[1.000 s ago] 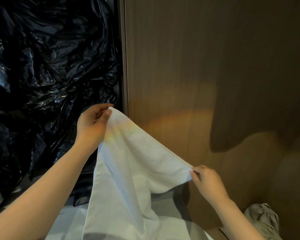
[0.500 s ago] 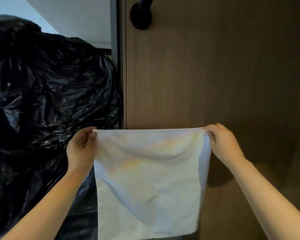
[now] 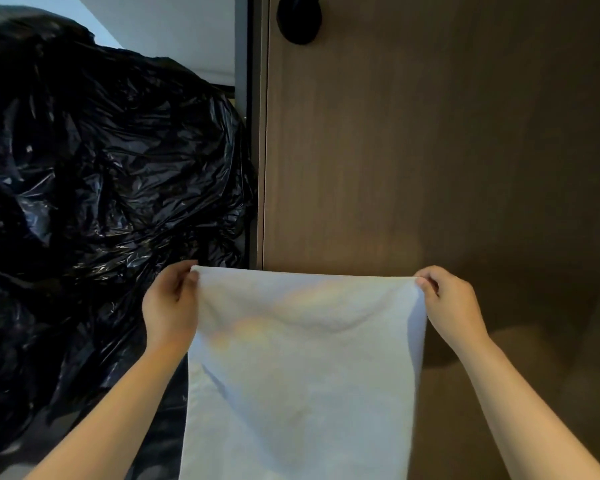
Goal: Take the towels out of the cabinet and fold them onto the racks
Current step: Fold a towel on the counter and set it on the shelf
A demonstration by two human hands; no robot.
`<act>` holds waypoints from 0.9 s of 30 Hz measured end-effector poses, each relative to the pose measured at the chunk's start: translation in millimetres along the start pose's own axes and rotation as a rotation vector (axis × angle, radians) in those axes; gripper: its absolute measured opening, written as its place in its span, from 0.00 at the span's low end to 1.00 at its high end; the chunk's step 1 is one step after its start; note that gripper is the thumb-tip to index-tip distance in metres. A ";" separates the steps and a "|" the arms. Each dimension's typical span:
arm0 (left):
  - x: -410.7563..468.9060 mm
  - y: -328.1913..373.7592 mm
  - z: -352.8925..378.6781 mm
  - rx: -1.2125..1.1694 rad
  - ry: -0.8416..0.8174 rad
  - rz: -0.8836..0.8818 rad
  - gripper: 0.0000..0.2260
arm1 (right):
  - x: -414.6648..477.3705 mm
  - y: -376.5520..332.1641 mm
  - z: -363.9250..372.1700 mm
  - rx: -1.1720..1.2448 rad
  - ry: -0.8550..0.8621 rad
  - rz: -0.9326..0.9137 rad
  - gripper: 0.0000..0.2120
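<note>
Both hands, left (image 3: 169, 308) and right (image 3: 452, 301), pinch the top corners of a white towel (image 3: 302, 372), which hangs spread before the wood panel (image 3: 430, 150); black plastic (image 3: 94, 185) lies left of the panel.

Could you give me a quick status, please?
Left hand, right hand pinch top corners of towel. It hangs spread, unfolded. Black plastic bags close on left.

A plain white towel (image 3: 298, 375) is held up spread flat, its top edge stretched nearly level and pinched at one corner by the left hand (image 3: 170, 306) and at the other by the right hand (image 3: 452, 303). A shallow sag and soft wrinkles are seen below that edge, and the lower part is cut off by the bottom of the view.
</note>
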State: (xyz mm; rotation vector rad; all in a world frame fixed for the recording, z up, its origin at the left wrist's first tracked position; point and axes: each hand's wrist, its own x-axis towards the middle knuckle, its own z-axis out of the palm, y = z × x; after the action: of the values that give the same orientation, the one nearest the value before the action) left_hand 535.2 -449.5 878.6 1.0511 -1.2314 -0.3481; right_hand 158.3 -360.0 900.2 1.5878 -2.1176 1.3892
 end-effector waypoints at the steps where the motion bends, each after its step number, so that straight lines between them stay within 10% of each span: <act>1: -1.7 -1.4 0.3 0.002 -0.004 -0.008 0.08 | -0.6 2.2 1.5 -0.011 -0.009 0.009 0.04; 11: -34.2 19.3 2.7 -0.130 -0.051 -0.081 0.05 | -26.2 15.8 14.6 -0.089 -0.178 0.167 0.03; 27: -175.6 10.3 16.2 -0.190 -0.485 -0.244 0.11 | -173.5 -35.6 56.3 0.503 -0.547 0.068 0.08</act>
State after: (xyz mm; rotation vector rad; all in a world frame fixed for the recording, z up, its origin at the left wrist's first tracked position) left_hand 455.9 -325.0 781.6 0.9828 -1.4628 -0.9335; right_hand 283.2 -284.1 785.4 2.3331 -2.2157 1.7753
